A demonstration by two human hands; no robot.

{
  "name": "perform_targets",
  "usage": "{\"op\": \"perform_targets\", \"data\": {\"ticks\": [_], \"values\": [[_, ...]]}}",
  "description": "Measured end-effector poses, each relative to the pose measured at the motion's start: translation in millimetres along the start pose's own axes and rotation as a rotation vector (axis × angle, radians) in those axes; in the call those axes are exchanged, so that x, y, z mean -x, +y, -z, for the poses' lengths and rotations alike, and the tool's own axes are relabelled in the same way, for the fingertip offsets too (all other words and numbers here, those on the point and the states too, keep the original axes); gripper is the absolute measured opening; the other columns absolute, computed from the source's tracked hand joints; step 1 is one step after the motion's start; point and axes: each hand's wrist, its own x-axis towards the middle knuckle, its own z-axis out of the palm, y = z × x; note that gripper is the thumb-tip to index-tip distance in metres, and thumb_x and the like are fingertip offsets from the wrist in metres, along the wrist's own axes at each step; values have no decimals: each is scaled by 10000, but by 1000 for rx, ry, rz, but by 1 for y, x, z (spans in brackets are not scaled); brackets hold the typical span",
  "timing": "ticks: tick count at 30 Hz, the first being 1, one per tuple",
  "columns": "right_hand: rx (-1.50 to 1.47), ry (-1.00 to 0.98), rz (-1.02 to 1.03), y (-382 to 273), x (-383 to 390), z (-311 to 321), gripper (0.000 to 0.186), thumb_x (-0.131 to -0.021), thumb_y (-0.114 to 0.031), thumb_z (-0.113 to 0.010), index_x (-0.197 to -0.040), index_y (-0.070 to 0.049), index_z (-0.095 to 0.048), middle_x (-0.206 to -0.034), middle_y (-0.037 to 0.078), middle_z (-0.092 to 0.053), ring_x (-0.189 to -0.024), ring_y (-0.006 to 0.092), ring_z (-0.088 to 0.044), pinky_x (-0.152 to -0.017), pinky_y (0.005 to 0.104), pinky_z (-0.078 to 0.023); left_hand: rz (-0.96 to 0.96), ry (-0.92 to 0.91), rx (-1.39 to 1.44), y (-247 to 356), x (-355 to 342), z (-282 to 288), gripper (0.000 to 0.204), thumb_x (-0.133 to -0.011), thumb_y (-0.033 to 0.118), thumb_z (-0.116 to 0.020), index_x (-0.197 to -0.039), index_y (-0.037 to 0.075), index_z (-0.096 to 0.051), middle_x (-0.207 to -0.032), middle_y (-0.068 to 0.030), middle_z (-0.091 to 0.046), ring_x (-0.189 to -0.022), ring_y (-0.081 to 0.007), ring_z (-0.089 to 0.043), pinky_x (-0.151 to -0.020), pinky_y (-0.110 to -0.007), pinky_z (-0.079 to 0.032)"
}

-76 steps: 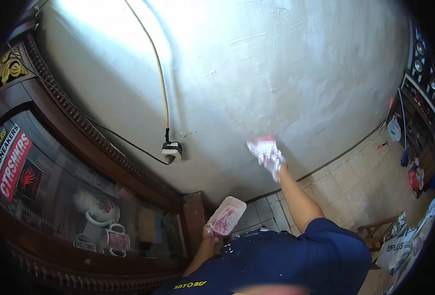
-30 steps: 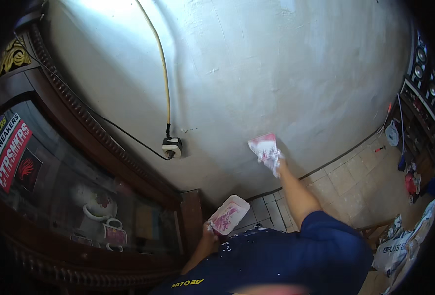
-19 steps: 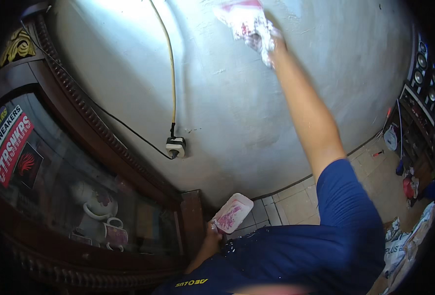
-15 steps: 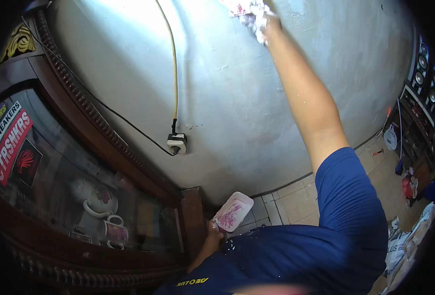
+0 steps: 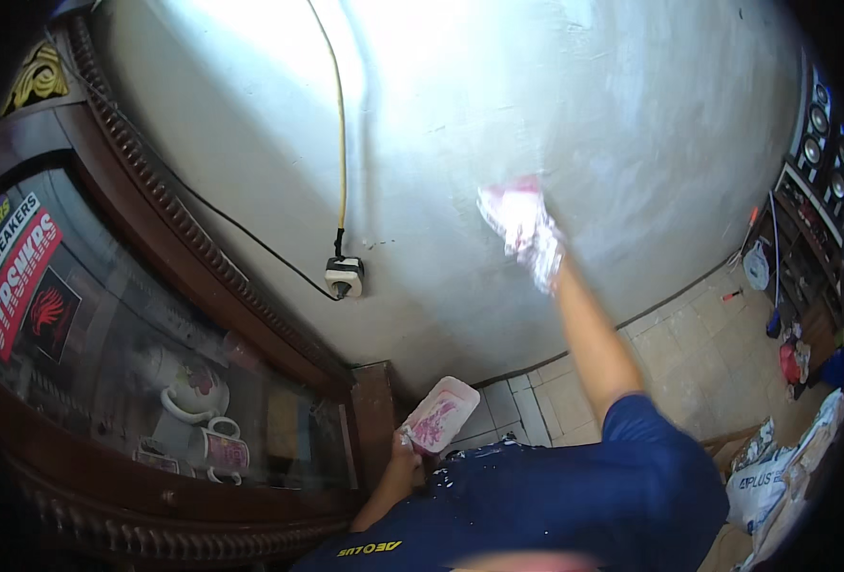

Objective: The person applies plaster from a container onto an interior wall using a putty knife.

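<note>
My right hand (image 5: 543,255), smeared with white compound, grips a pink flat spreader (image 5: 517,200) against or very near the grey plastered wall (image 5: 651,124); motion blurs the blade. Low at the middle, my left hand (image 5: 406,456) holds a shallow, pale plastic tray (image 5: 449,405) streaked with pink and white compound. The tray is beside a dark wooden cabinet (image 5: 250,345) with a glass front, through which a white teapot (image 5: 198,389) and several mugs (image 5: 224,453) show.
A yellow cable (image 5: 340,143) runs down the wall to a white socket box (image 5: 344,276). On the right stand speakers (image 5: 816,129) over a dark shelf unit (image 5: 803,267) with items around it. White sacks (image 5: 761,477) lie at lower right above the tiled floor (image 5: 689,338).
My right hand and spreader went from mid-wall up to the top of the view, then came back down to mid-wall. My left hand and tray have barely moved.
</note>
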Motion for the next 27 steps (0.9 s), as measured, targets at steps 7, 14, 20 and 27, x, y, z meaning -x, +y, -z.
{"op": "perform_targets", "data": {"ticks": [7,14,20,27], "values": [[110,-20,506,-251,-124,-141,226,-903,-108,-501,-1092,13,-530,-941,92,-617,-770,173,-614,-656,275,-536,19,10,-31,-15,-15,-2,569,-800,277,-369,-1267,-40,-442,-1193,-202,-544,-1061,-316,-567,-933,-441,-460],[17,132,177,-47,-98,48,269,-855,-64,-528,-1115,3,-530,-948,125,-624,-792,232,-639,-680,368,-556,54,8,-33,-16,-3,-22,570,-809,276,-355,-1277,-40,-434,-1199,-205,-543,-1069,-320,-562,-949,-428,-448],[-269,390,-282,140,82,126,411,-867,-167,-482,-1251,-27,-441,-1140,176,-559,-924,353,-603,-750,494,-524,13,10,-10,-12,-12,9,510,-822,255,-369,-1240,-16,-476,-1176,-180,-564,-1044,-308,-578,-934,-427,-459],[327,185,59,-76,-26,-125,306,-906,-178,-507,-1196,-80,-494,-947,69,-637,-699,176,-636,-556,307,-533,14,100,37,-20,-16,7,512,-831,249,-342,-1239,-38,-458,-1177,-188,-560,-1053,-303,-573,-947,-423,-449]]}}
